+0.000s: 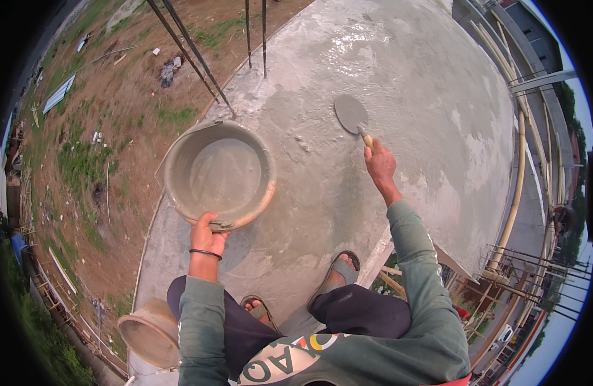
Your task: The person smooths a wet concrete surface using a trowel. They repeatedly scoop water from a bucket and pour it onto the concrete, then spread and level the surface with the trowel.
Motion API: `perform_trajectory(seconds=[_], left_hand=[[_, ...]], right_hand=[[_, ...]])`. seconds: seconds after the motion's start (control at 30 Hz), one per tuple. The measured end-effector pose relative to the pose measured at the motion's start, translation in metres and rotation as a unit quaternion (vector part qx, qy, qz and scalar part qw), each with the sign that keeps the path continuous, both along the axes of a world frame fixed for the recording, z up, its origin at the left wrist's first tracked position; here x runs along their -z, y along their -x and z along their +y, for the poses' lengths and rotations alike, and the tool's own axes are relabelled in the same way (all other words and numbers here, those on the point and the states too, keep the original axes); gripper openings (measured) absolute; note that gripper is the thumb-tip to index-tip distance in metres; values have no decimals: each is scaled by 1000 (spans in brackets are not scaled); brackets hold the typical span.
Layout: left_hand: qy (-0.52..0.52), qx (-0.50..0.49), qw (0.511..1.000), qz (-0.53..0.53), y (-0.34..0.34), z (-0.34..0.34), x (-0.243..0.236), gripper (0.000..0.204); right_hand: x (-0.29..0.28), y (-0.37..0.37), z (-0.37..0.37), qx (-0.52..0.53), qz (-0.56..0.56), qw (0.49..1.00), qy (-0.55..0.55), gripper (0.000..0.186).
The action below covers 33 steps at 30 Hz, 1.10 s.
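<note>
My right hand point(381, 165) is closed round the wooden handle of a trowel point(352, 115). Its rounded, cement-grey blade lies at or just over the wet cement slab point(431, 109); whether it touches I cannot tell. With my left hand point(208, 239) I grip the near rim of a round bucket point(268, 174), fingers over the edge. The bucket is tilted a little toward me, and grey, watery residue coats its inside and bottom. Small lumps of cement show on the slab between bucket and trowel.
A second bucket point(148, 331) stands by my left leg. Steel rebars point(200, 67) rise from the slab's left edge, beyond which bare ground lies far below. At the right, the slab ends at bamboo poles point(520, 186). My sandaled feet point(338, 273) rest on the slab.
</note>
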<state>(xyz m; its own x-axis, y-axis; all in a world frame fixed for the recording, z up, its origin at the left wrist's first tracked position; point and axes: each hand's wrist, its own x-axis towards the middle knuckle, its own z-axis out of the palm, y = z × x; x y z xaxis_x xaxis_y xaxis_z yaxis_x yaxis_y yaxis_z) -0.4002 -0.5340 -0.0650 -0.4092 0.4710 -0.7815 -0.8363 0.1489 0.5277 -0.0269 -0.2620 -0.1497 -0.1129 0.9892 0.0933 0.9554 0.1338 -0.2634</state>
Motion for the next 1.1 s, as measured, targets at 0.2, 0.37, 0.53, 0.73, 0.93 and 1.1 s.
perform_trajectory(seconds=[0.2, 0.37, 0.53, 0.73, 0.93, 1.1], left_hand=[[8, -26, 1000, -15, 16, -26, 6, 59], [25, -54, 998, -24, 27, -47, 3, 58], [18, -64, 998, 3, 35, -66, 0, 53], [25, -92, 995, -7, 43, -84, 6, 57], [23, -93, 995, -22, 59, -95, 12, 46], [11, -68, 997, -21, 67, -104, 16, 42]], right_hand=[[7, -11, -47, -22, 12, 999, 32, 27], [2, -12, -75, -103, 32, 994, 25, 28], [-17, -31, -66, 154, -8, 986, 57, 27], [-3, 39, -125, -13, 37, 992, 121, 26], [-4, 81, -57, -98, 28, 994, 37, 26], [6, 87, 50, -96, 31, 995, 3, 30]])
